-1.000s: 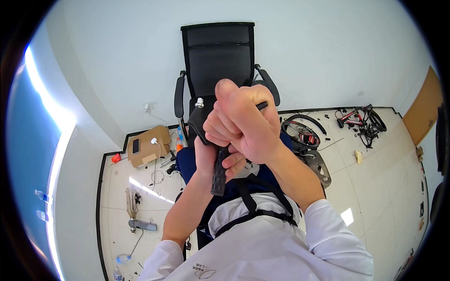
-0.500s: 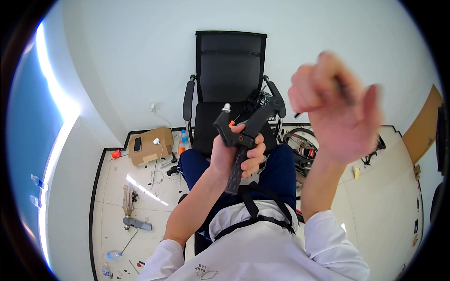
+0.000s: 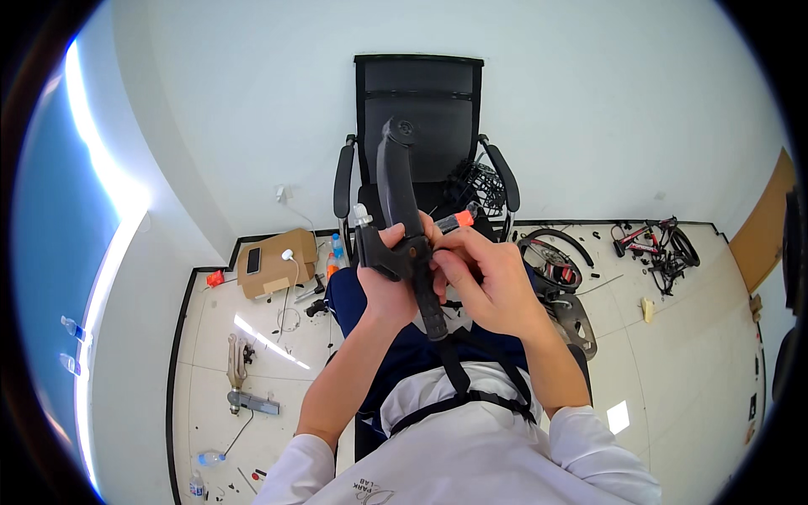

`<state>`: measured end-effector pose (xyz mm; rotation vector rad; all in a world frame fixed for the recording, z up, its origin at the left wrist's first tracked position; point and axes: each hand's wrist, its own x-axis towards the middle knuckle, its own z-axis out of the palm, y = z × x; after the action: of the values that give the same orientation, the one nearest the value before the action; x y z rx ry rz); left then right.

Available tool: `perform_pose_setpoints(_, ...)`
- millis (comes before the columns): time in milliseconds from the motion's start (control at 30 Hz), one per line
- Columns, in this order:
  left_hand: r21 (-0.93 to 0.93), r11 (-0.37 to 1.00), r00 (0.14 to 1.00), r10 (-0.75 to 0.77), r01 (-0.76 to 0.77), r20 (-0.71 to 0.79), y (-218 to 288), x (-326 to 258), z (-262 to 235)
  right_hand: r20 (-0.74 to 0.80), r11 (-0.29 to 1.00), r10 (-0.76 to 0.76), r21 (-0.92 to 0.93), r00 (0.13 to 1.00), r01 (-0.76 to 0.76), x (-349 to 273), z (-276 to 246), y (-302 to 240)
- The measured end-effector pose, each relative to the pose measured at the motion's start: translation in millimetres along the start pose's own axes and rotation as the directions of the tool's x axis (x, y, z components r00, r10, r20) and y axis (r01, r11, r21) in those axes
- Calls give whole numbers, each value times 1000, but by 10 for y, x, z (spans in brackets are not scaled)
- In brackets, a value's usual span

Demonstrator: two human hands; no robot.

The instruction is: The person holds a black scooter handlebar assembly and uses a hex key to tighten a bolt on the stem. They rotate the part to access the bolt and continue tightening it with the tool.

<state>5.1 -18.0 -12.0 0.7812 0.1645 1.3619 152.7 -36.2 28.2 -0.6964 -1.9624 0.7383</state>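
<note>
Over my lap, my left hand (image 3: pixel 389 286) is wrapped round a black handle-like part. It has a textured grip (image 3: pixel 430 313) pointing toward me, a long curved arm (image 3: pixel 396 181) rising away and a bronze-coloured screw or pivot in its middle. A small whitish knob (image 3: pixel 362 213) tops the branch at its left. My right hand (image 3: pixel 488 282) is closed, thumb and fingertips pinched together against the right side of the part near the pivot. Whatever lies between those fingertips is hidden or too small to name. An orange-and-dark piece (image 3: pixel 459 220) sticks out just beyond my right fingers.
A black mesh office chair (image 3: pixel 421 101) faces me, a black basket-like object (image 3: pixel 475 185) on its seat. On the floor lie cardboard (image 3: pixel 282 273) with a phone, a metal fork (image 3: pixel 236 362), bottles, a wheel (image 3: pixel 551 261) and a red-and-black bicycle frame (image 3: pixel 644 244).
My right hand has come down from the raised upper right to the black part and closed against it. My left hand has turned the part, so its curved arm points away from me.
</note>
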Motion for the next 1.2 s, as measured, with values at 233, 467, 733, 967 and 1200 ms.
perform_pose_setpoints(233, 93, 981, 984, 167, -173, 61, -121, 35, -52, -81, 1000, -11, 16, 997, 12, -20, 28, 45)
perform_pose_setpoints(467, 394, 810, 897, 429, -434, 105, -122, 45, -56, -127, 994, -33, -104, 991, 20, -77, 112, 28)
perform_pose_setpoints(733, 404, 840, 922, 386, -362, 23, -67, -34, 86, -35, 986, -100, -139, 994, 94, -74, 73, 27)
perform_pose_setpoints(967, 165, 962, 961, -181, 217, -209, 59, -175, 327, 94, 833, -344, -428, 934, 350, -46, -31, 45)
perform_pose_setpoints(1200, 18, 723, 715, -687, 691, 125, -27, -75, 97, 655, 35, -570, -583, 495, 812, 176, -562, -26)
